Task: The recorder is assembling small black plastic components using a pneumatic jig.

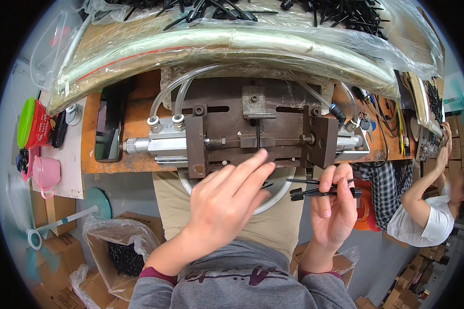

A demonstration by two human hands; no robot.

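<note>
My right hand [332,211] pinches a few thin black plastic stems with knobbed ends [314,192], held below the right end of the metal clamping fixture [227,129]. Stretched fingers on my left hand [224,198] reach up to the fixture's middle. Their tips are just below a slim black stem [259,135] standing between two small metal jaws; whether they touch it, I cannot tell. A small black piece [267,185] shows beside the left fingers, above a white round basin [281,198] at my lap, mostly hidden by my hand.
Silver air cylinders [165,141] with clear hoses flank the fixture. Black stems [216,10] lie heaped on plastic behind a padded rim [232,38]. A phone [110,123] and pink cup [46,172] sit left. Another person [423,216] works at right. A lined box [121,252] holds black pieces.
</note>
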